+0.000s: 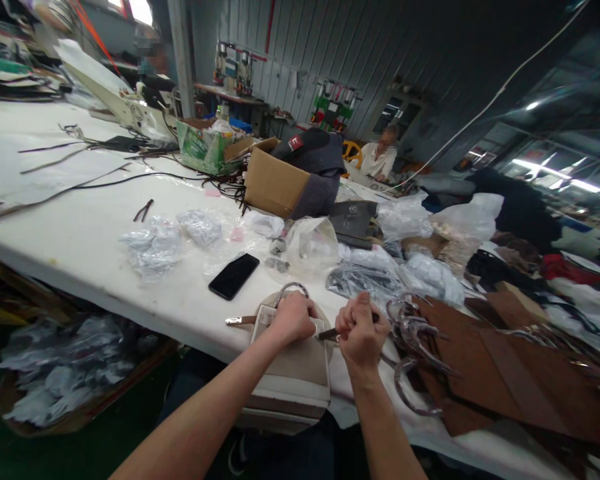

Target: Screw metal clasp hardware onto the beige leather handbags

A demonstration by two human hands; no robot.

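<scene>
A cream and beige handbag (300, 370) leans at the table's front edge, close against my body. My left hand (295, 317) is closed on its top edge, fingers curled down and partly hidden. Behind that hand rises a curved, wrapped handle (294, 287). A brown strap (241, 321) with a shiny metal end sticks out from the bag's left side. At the bag's upper right, my right hand (363, 330) is in a fist with the thumb on top. It grips a dark narrow piece (327, 334) whose tip meets the bag; whether strap or tool I cannot tell.
A black phone (234, 276) and crumpled plastic wrap (153, 247) lie beyond the bag. Brown panels (505, 373) and wrapped curved handles (415, 333) crowd the right. Farther back stand a cardboard box (275, 180) and a sewing machine (135, 110). Other people sit in the background.
</scene>
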